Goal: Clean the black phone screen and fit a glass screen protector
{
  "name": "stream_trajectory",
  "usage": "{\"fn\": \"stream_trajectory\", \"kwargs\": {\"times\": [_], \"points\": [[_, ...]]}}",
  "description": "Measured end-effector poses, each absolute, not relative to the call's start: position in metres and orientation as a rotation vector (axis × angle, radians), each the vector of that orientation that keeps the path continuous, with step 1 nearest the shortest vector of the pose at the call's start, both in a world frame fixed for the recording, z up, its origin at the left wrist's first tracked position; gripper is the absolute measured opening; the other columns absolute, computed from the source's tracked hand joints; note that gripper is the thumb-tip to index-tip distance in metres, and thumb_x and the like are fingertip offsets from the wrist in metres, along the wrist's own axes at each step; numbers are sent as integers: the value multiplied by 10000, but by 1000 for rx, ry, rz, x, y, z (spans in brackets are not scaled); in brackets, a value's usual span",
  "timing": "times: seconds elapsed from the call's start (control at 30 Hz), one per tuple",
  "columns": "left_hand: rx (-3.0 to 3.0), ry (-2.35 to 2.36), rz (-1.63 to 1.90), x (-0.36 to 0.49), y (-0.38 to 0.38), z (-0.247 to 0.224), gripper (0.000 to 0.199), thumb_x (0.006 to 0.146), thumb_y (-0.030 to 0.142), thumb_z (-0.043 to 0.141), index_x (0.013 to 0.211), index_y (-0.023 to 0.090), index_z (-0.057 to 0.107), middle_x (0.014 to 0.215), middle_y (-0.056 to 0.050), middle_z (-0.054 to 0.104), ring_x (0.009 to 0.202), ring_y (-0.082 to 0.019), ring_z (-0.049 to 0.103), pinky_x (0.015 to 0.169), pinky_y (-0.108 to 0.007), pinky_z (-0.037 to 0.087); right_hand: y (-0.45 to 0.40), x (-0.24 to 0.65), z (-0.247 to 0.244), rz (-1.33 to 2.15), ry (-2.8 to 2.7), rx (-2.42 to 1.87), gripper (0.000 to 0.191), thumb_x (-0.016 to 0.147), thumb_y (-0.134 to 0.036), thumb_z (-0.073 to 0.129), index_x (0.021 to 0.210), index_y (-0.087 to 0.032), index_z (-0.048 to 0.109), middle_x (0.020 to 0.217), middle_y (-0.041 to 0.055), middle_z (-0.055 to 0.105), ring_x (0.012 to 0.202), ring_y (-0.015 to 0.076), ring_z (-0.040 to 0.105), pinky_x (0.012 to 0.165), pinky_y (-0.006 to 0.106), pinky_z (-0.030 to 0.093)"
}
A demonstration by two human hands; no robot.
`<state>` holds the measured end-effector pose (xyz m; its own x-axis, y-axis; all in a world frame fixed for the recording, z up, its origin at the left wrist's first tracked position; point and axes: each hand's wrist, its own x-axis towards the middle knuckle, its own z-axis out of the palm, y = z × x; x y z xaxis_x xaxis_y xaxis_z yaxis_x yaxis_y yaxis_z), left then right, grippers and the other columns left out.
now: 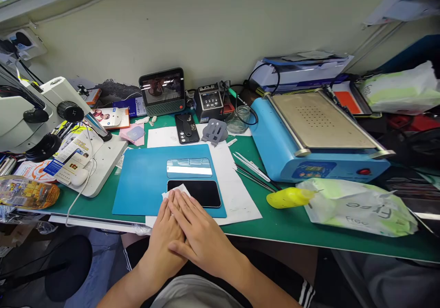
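Both hands meet over the near edge of a blue mat [140, 175]. My left hand [168, 239] lies underneath, its fingertips pressing on a crumpled white wipe [179, 188]. Across it rests my right hand [202, 228], fingers stretched out flat and close together, thumb over the back of the left. The wipe sticks out past the fingertips at the left end of a phone with a dark screen [199, 193]; how much of it lies under the palms is hidden. Just behind that phone is a clear, reflective glass sheet [189, 167], flat on the mat.
A microscope stand [99, 161] is at left. Behind the mat are a black phone [186, 128], a smart display [163, 92] and a soldering station [209, 104]. To the right are tweezers [252, 167], a blue hot plate [275, 147], a yellow bottle [288, 198] and a tissue pack [357, 209].
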<state>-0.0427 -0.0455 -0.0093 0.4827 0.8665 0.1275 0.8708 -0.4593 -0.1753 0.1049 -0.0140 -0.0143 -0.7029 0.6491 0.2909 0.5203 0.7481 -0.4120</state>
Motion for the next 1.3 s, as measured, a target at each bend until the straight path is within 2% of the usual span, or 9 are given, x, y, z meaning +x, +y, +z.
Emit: {"fn": "stream_trajectory", "kwargs": {"times": [0.2, 0.3, 0.47, 0.7, 0.87, 1.0, 1.3], "points": [[-2665, -1379, -16, -6, -38, -11, 723, 1041, 454, 412, 1653, 121, 220, 1685, -177, 324, 1571, -363, 290, 1272, -524, 210, -32, 142, -24, 273, -2411, -1037, 960, 1007, -640, 454, 1666, -72, 49, 1685, 206, 256, 1563, 354, 292, 1194, 538, 443], [-2749, -1305, -21, 5, -31, -7, 696, 1055, 441, 381, 1650, 114, 225, 1690, -180, 311, 1582, -363, 262, 1285, -543, 176, -35, 154, -26, 241, -2365, -1104, 941, 1018, -639, 418, 1669, -85, 23, 1687, 205, 259, 1557, 355, 308, 1180, 525, 458], [-2803, -1313, -73, 18, -10, -2, 630, 1073, 404, 347, 1625, 105, 297, 1655, -185, 377, 1562, -365, 315, 1262, -530, 252, -20, 166, -30, 267, -2333, -1187, 903, 1033, -605, 417, 1674, -112, 15, 1685, 192, 289, 1551, 330, 334, 1206, 534, 424], [-2851, -1462, -197, 14, 8, -5, 604, 1074, 431, 365, 1625, 187, 318, 1664, -102, 382, 1558, -293, 346, 1274, -511, 279, 2, 159, -28, 282, -2362, -1231, 880, 1031, -589, 444, 1670, -91, 101, 1677, 199, 305, 1554, 332, 325, 1224, 552, 397], [-2810, -1552, -204, -18, 9, -3, 612, 1065, 428, 391, 1628, 202, 311, 1642, -96, 417, 1555, -295, 353, 1267, -547, 298, 10, 125, -23, 353, -2388, -1201, 838, 1033, -600, 425, 1631, -37, 261, 1669, 199, 313, 1565, 330, 297, 1242, 547, 381], [-2704, -1629, -232, -47, 0, -4, 618, 1048, 424, 453, 1613, 195, 348, 1634, -110, 427, 1535, -311, 390, 1261, -564, 317, 13, 94, -15, 424, -2440, -1090, 864, 1028, -623, 414, 1607, 6, 296, 1667, 220, 292, 1573, 337, 265, 1257, 552, 355], [-2640, -1655, -298, -66, -20, -3, 569, 1055, 368, 453, 1584, 167, 392, 1610, -121, 466, 1499, -276, 454, 1247, -517, 381, 6, 74, -8, 463, -2487, -993, 852, 1039, -622, 380, 1582, 33, 334, 1653, 228, 301, 1556, 332, 308, 1262, 529, 344]]}}
